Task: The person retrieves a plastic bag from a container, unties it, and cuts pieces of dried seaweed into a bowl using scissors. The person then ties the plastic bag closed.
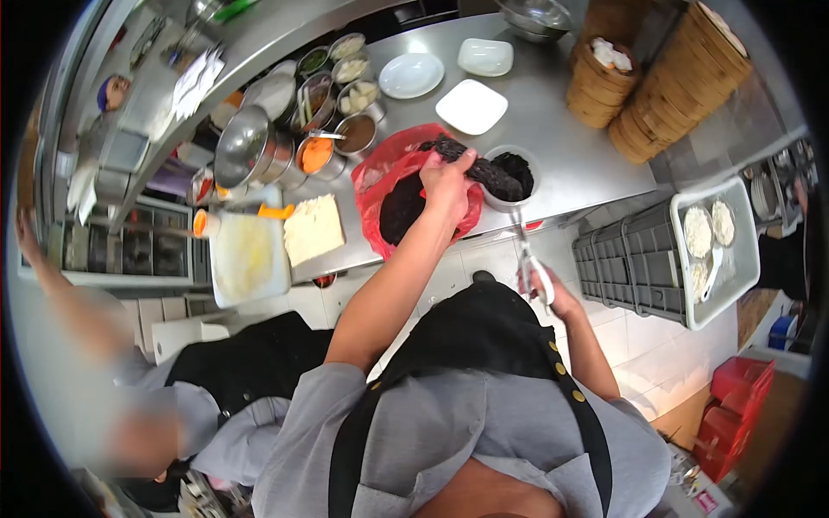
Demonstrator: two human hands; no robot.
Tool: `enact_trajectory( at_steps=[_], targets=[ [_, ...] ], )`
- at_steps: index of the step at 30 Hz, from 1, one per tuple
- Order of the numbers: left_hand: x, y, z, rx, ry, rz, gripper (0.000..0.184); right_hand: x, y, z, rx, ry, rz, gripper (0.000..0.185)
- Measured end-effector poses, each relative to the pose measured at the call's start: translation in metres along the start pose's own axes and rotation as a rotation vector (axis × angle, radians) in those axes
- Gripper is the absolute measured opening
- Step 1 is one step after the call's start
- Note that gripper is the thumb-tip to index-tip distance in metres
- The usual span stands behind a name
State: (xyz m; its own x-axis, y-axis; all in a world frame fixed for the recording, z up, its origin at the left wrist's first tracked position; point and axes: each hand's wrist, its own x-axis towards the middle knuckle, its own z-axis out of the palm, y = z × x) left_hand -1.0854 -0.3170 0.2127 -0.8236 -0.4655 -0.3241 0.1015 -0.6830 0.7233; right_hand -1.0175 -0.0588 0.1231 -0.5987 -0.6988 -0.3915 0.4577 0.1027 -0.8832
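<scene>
My left hand (447, 184) is closed round a dark, wrinkled strip of food (484, 168), above a red plastic bag (380, 177) that lies open on the steel counter. More dark food (401, 207) sits inside the bag. The strip's right end reaches over a round metal bowl (509, 200) holding more of the dark pieces. Off the counter's front edge, my right hand (553, 293) grips white-handled scissors (537, 274), with the blades pointing up toward the bowl.
White dishes (471, 107) stand behind the bag. Bamboo steamers (678, 86) are stacked at the right, above a grey crate (630, 259). Left are metal containers (356, 134), a pale slab (313, 230) and a cutting board (250, 259). A co-worker (250, 371) stands at lower left, one arm raised.
</scene>
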Motion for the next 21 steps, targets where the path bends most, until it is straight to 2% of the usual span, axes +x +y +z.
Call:
enact_trajectory(
  at_steps=[3, 8, 21],
  targets=[
    [0.026, -0.034, 0.003, 0.0, 0.058, 0.086, 0.021, 0.016, 0.002, 0.024, 0.105, 0.039, -0.009, 0.046],
    [0.019, -0.061, 0.011, 0.238, 0.162, 0.041, 0.02, 0.061, -0.005, 0.025, 0.143, 0.088, -0.103, 0.043],
    [0.04, -0.09, 0.008, 0.602, 0.299, 0.201, 0.021, 0.078, -0.008, 0.026, 0.468, 0.156, 0.0, 0.047]
  ],
)
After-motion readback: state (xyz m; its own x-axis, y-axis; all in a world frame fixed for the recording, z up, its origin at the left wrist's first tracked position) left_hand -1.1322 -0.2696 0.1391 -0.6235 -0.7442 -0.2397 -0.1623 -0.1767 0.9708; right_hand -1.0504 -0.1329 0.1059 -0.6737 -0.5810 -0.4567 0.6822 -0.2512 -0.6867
